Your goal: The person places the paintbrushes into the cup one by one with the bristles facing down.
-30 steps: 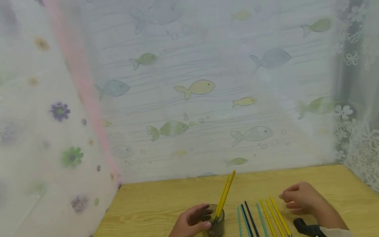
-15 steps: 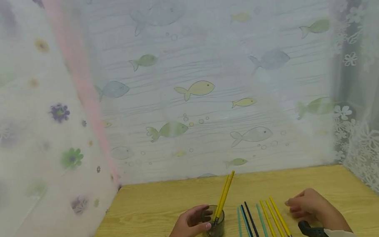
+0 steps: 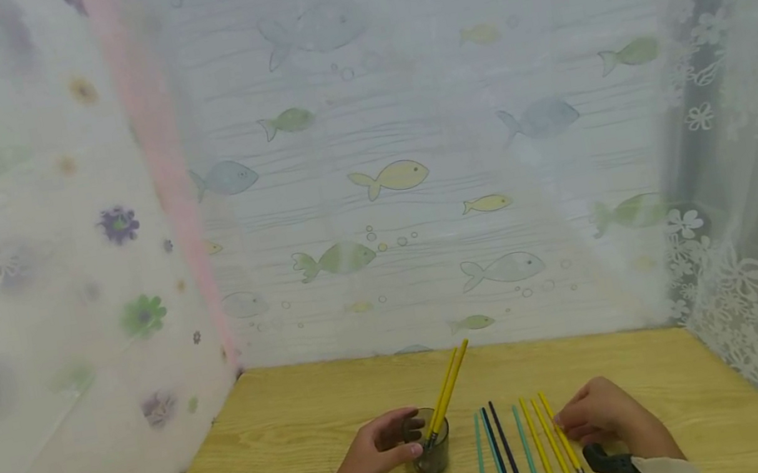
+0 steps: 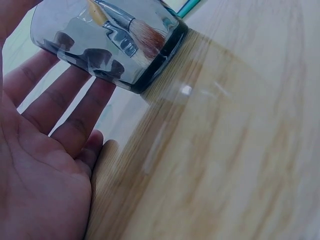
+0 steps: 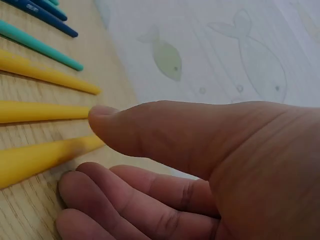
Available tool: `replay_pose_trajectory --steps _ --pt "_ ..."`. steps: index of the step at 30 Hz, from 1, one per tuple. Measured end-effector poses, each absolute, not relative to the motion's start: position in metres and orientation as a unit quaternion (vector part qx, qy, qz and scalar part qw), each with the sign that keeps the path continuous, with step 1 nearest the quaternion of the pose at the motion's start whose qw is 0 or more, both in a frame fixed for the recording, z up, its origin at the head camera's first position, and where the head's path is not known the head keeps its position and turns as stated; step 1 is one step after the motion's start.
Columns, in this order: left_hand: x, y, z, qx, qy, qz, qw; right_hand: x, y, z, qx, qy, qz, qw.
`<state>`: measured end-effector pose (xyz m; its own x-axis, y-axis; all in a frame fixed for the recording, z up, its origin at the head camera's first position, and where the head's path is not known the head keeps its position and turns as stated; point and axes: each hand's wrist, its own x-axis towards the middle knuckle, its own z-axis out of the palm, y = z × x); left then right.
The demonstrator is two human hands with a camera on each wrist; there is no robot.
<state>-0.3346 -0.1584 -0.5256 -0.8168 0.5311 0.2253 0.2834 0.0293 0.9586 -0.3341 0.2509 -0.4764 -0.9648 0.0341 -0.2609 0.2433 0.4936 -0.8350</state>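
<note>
Progress is partial, in our judgement. We find two long, slim yellow paintbrushes (image 3: 454, 385) standing in a small round tumbler of smoky-grey transparent glass (image 3: 430, 464), bristles down, handles leaning toward the far edge of the pale wood-grain surface (image 3: 291, 429). The tumbler stands upright, roughly midway between the surface's left and right edges.

The left hand (image 3: 372, 453) grasps the tumbler, thumb and fingers about its wall. The right hand (image 3: 603, 410) holds nothing that we can see; its thumb and loosely bent fingers are parted beside the yellow paintbrush (image 3: 572, 452) nearest the right edge. We cannot confirm contact.

Outstanding is a row lying between tumbler and right hand, handle tips toward the far edge: three yellow paintbrushes, the nearest one included, plus slim teal paintbrushes (image 3: 527, 447) and dark blue paintbrushes (image 3: 506, 442), too close together to count reliably. If the tumbler is to receive them, we judge most of the work left; the direction of transfer remains unproven.
</note>
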Motion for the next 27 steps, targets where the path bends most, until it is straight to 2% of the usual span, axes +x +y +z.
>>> replay_pose_trajectory --steps 27 --pt "-0.335 -0.158 -0.528 0.276 0.706 0.644 0.102 -0.333 0.237 -0.474 0.074 0.878 -0.459 0.109"
